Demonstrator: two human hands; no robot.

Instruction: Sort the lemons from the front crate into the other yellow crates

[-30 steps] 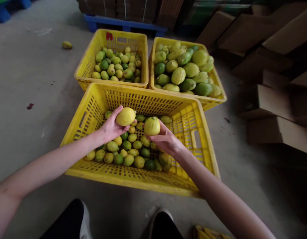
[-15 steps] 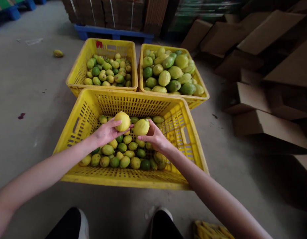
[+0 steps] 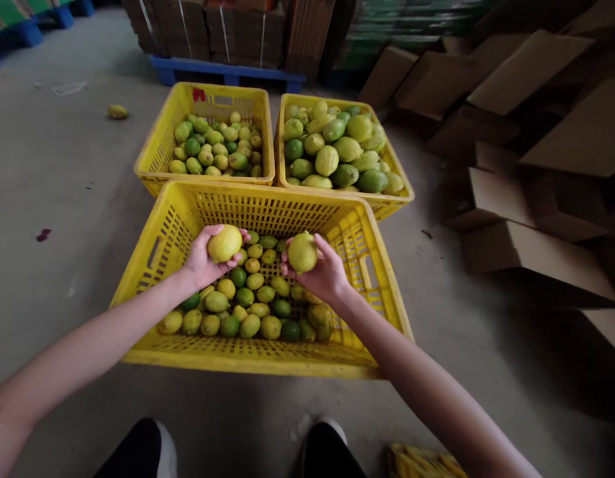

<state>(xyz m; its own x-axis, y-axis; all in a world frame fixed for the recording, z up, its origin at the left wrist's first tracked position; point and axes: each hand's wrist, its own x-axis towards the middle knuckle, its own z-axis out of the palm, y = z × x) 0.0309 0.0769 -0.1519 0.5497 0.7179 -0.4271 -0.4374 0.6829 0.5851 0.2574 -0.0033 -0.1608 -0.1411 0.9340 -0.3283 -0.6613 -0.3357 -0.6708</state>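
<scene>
My left hand (image 3: 204,260) is closed around a yellow lemon (image 3: 224,243), held above the near yellow crate (image 3: 267,364). To its right, my right hand (image 3: 329,271) grips a second lemon, yellow-green (image 3: 302,252), with the thumb along its right side. The two lemons are apart. Beneath both hands, green and yellow lemons (image 3: 250,325) cover part of the crate's slotted floor. My hands and forearms hide some of them.
Behind the near crate stand a left crate (image 3: 143,159) of smaller green and yellow lemons and a right crate (image 3: 404,189) heaped with larger ones. A single lemon (image 3: 117,111) lies on the floor. Cardboard boxes (image 3: 551,259) pile up at right; a blue pallet (image 3: 222,70) carries bundled cardboard.
My hands have moved apart, the left one leftward and the right one slightly rightward, each still holding its lemon. Both lemons have been turned in the fingers.
</scene>
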